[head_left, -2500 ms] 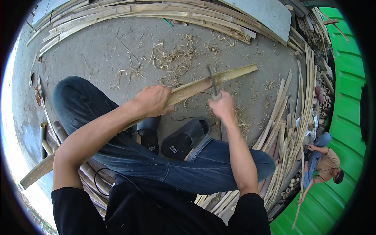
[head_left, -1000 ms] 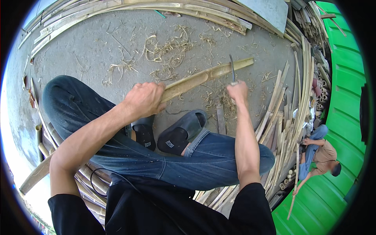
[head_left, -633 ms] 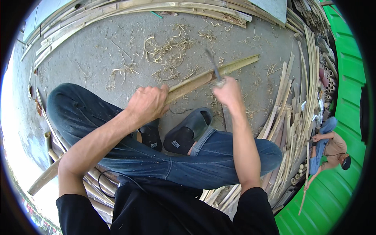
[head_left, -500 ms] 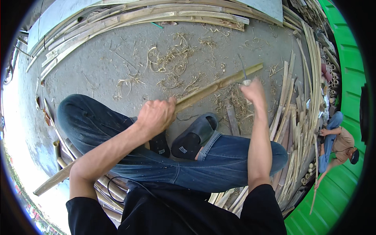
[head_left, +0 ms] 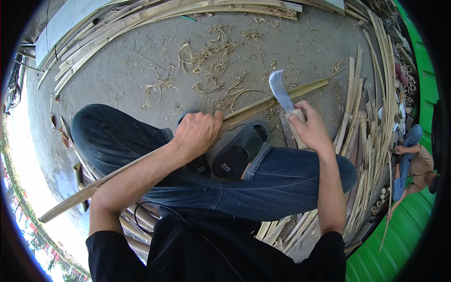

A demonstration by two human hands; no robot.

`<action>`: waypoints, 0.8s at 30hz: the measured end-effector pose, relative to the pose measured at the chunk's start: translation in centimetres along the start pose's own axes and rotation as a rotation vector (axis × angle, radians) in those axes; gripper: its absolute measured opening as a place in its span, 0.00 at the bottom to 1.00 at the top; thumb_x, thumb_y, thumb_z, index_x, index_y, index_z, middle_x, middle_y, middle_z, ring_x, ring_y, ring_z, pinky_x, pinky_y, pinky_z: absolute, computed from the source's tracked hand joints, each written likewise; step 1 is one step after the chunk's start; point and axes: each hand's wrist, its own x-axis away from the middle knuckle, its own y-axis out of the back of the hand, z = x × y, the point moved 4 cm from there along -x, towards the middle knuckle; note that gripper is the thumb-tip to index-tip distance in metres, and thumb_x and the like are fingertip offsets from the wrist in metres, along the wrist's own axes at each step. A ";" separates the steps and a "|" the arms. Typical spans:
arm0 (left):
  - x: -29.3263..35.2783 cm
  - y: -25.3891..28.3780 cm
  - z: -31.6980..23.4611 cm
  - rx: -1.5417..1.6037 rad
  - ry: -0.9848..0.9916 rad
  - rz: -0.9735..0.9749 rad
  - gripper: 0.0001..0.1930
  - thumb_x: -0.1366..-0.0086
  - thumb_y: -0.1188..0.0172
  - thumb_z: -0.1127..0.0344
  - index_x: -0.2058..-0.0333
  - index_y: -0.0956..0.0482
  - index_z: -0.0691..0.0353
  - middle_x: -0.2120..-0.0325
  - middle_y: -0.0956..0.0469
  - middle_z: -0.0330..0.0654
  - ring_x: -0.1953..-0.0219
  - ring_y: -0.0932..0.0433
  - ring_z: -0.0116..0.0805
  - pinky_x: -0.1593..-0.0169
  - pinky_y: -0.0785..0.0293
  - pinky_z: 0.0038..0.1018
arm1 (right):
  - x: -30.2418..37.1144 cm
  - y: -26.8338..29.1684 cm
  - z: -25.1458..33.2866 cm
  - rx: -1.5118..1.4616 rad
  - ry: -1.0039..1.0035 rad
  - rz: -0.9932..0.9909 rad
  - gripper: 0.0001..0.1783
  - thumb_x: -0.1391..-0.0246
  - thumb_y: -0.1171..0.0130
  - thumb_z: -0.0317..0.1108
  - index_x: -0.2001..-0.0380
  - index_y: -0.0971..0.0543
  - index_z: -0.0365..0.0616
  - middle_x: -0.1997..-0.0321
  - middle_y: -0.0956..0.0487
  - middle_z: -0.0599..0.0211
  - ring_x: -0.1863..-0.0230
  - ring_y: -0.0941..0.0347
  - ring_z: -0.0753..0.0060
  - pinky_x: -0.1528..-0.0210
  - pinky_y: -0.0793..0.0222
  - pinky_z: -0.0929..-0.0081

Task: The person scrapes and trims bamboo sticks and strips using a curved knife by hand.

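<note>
My left hand (head_left: 197,133) is closed around a long split bamboo strip (head_left: 303,89) that slants across my lap. The strip passes under my left forearm and seems to run on to the lower left, where a split end sticks out past my elbow. My right hand (head_left: 311,127) grips the pale handle of a billhook knife (head_left: 280,92). Its broad steel blade, curved at the tip, points up and away from me and crosses over the far part of the strip. Whether the blade touches the bamboo, I cannot tell.
Curly bamboo shavings (head_left: 206,56) litter the concrete floor ahead. Long bamboo strips (head_left: 141,21) lie along the far side, with more strips (head_left: 376,122) piled at the right. Another person (head_left: 416,164) sits at the far right by a green corrugated wall (head_left: 399,249).
The knife has turned so its blade shows broadside, and my right hand has rolled with it. In view, my left hand sits slightly farther right, still holding the bamboo strip.
</note>
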 end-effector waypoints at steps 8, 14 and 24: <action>0.1 -0.3 0.0 -0.013 -0.005 -0.035 0.19 0.33 0.35 0.55 0.55 0.25 0.66 0.80 0.20 0.48 0.74 0.15 0.50 0.72 0.20 0.44 | 3.6 -4.6 0.2 -0.289 -0.245 0.216 0.21 0.32 0.38 0.44 0.53 0.21 0.33 0.78 0.20 0.60 0.82 0.20 0.69 0.78 0.25 0.68; 0.4 -0.6 0.2 -0.005 -0.020 -0.073 0.20 0.34 0.35 0.55 0.56 0.24 0.67 0.79 0.20 0.47 0.75 0.16 0.50 0.72 0.21 0.43 | 1.9 -2.9 -0.2 -0.052 -0.154 0.035 0.20 0.33 0.37 0.44 0.58 0.23 0.34 0.78 0.20 0.62 0.82 0.21 0.71 0.78 0.26 0.69; 0.1 -0.7 0.4 0.017 -0.009 -0.040 0.22 0.33 0.35 0.52 0.56 0.24 0.67 0.78 0.19 0.49 0.72 0.15 0.52 0.69 0.20 0.44 | 1.0 -2.9 -0.8 0.020 -0.107 0.016 0.18 0.32 0.38 0.43 0.53 0.24 0.38 0.78 0.21 0.64 0.81 0.22 0.71 0.78 0.27 0.68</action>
